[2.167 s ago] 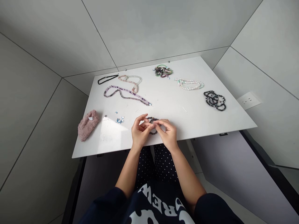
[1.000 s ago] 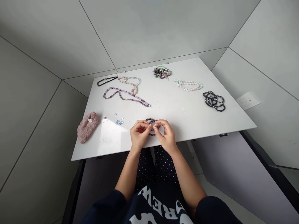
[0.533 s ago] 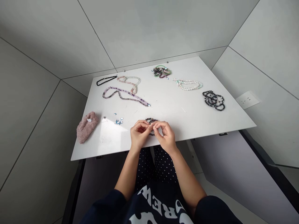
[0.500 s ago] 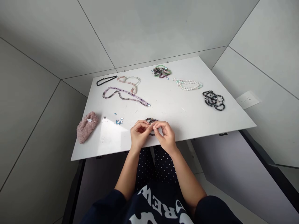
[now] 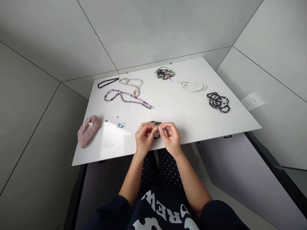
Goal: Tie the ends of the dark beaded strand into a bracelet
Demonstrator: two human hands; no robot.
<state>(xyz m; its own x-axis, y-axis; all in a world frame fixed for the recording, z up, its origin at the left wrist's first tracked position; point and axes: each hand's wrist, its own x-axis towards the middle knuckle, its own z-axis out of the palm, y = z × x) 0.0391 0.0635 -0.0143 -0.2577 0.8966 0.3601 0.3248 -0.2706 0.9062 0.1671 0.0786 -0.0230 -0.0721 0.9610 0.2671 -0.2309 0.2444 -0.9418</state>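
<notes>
Near the front edge of the table, my left hand (image 5: 145, 136) and my right hand (image 5: 171, 137) meet at their fingertips. Both are closed in a pinch, thumb against fingers. Whatever sits between the fingertips is too small to make out; it may be a thread end. A strand of dark round beads (image 5: 155, 122) shows just behind and between the hands, partly hidden by the fingers. More of its beads show below the fingertips.
On the white table (image 5: 192, 124) lie a purple and grey bead strand (image 5: 124, 101), a white and green strand (image 5: 192, 90), black bead strands (image 5: 218, 103) and a mixed bead pile (image 5: 165, 73). Blue-white scraps (image 5: 121, 125) and a fuzzy pink pouch (image 5: 88, 131) are at left.
The fingertips stay pinched together, with both hands shifted slightly. The dark beads between them show in a slightly different arrangement. The whole view has moved a little.
</notes>
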